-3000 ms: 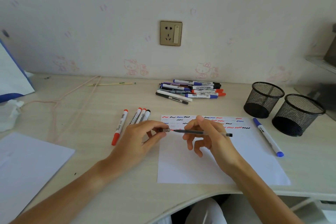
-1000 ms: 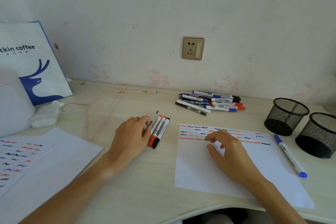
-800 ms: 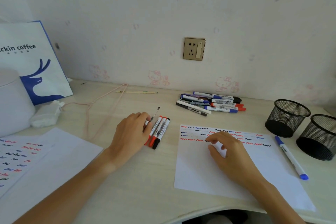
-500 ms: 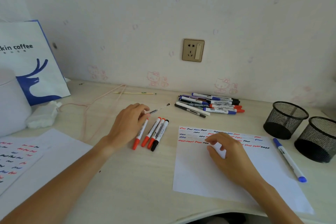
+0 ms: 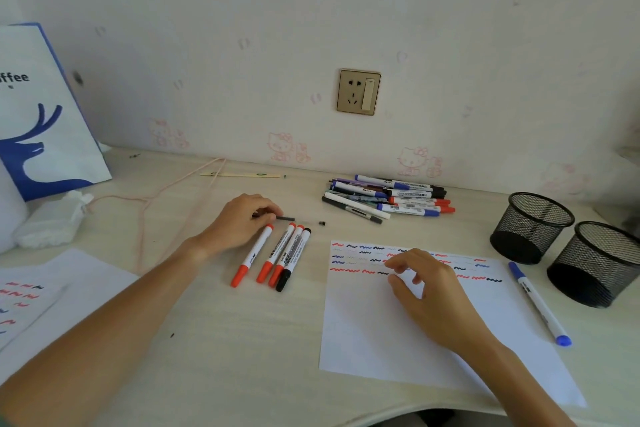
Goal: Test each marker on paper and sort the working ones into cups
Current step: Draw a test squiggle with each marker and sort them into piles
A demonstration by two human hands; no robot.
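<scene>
My left hand (image 5: pixel 242 222) pinches the end of a thin clear pen (image 5: pixel 289 218) that lies flat on the desk just behind a row of tested markers (image 5: pixel 273 258), three red-capped and one black-capped. My right hand (image 5: pixel 427 291) rests on the test paper (image 5: pixel 381 340) below several red, blue and black squiggles, its fingers loosely curled with nothing in them. A pile of markers (image 5: pixel 386 199) lies by the wall. A blue marker (image 5: pixel 538 303) lies at the paper's right edge. Two black mesh cups (image 5: pixel 530 229) (image 5: pixel 595 265) stand at the right.
A blue and white paper bag (image 5: pixel 45 114) and a crumpled tissue (image 5: pixel 52 222) sit at the far left. Another scribbled sheet (image 5: pixel 31 298) lies at the left front. A pink cord (image 5: pixel 149 201) and a wooden stick (image 5: pixel 242 175) lie towards the wall.
My left hand carried the thin pen away from the paper, past the row of markers, and laid it on the desk behind them. My right hand stayed on the paper.
</scene>
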